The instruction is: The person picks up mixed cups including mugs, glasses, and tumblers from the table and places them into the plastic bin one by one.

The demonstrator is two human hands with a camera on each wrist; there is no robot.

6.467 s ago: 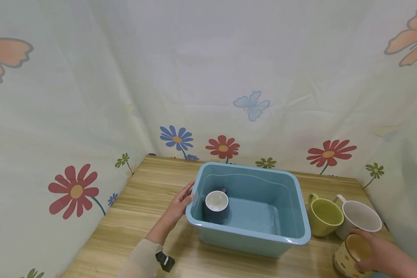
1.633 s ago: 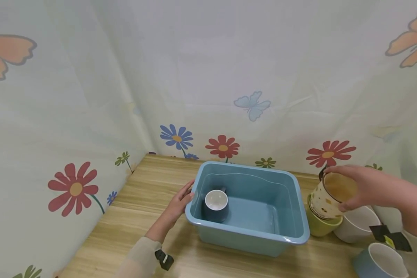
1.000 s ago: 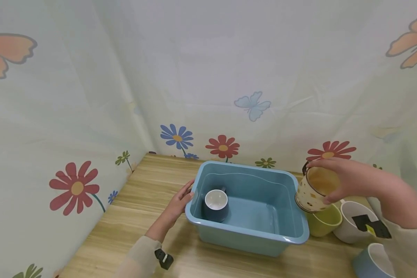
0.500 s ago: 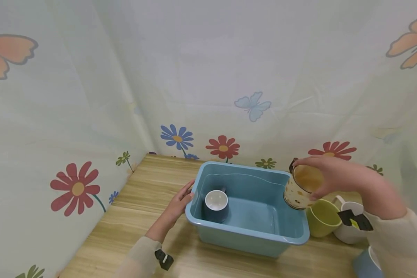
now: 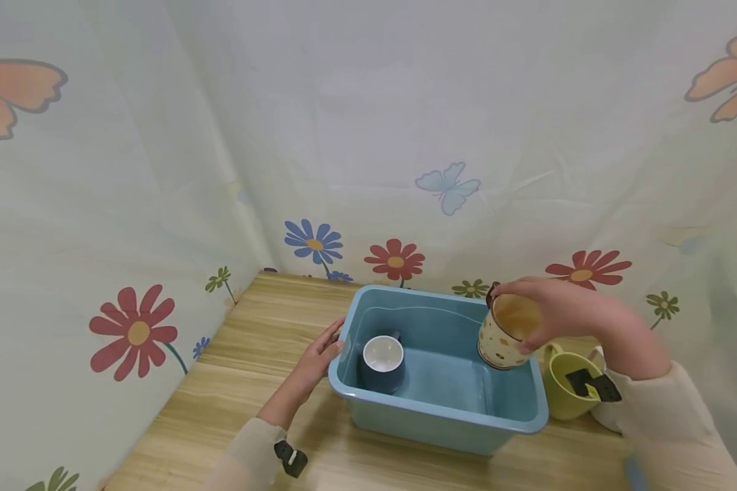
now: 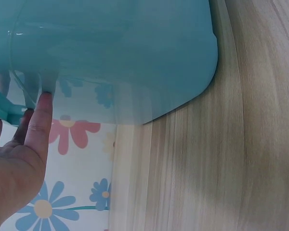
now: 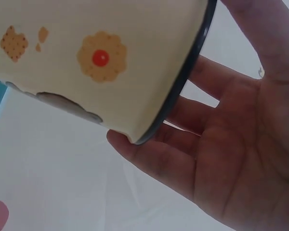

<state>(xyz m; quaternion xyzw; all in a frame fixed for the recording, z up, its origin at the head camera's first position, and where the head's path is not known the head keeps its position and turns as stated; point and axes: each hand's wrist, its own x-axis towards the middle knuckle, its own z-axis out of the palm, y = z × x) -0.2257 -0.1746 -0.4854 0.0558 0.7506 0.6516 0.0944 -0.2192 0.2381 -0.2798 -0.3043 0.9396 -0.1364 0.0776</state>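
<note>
My right hand (image 5: pixel 561 310) holds a cream mug (image 5: pixel 500 344) by its rim, thumb on the near side and fingers on the far side. The mug has a dark rim and cookie prints (image 7: pixel 102 57), and it tilts over the right end of a blue plastic tub (image 5: pixel 430 409). My left hand (image 5: pixel 312 361) rests against the tub's left side, its fingers (image 6: pixel 41 122) fairly straight on the wall below the rim. Inside the tub, at the left, a dark grey-blue mug (image 5: pixel 383 375) with a white inside stands upright.
Right of the tub, a green mug (image 5: pixel 561 402) stands on the wooden table (image 5: pixel 270 327). A white mug (image 5: pixel 604 416) beside it is mostly hidden by my right wrist, and a light blue cup (image 5: pixel 634 474) by the sleeve. A flowered cloth (image 5: pixel 368 136) hangs behind.
My right hand has picked up the cream mug from the table at the right and carried it left, past the green mug, to over the tub. The left hand stays in place.
</note>
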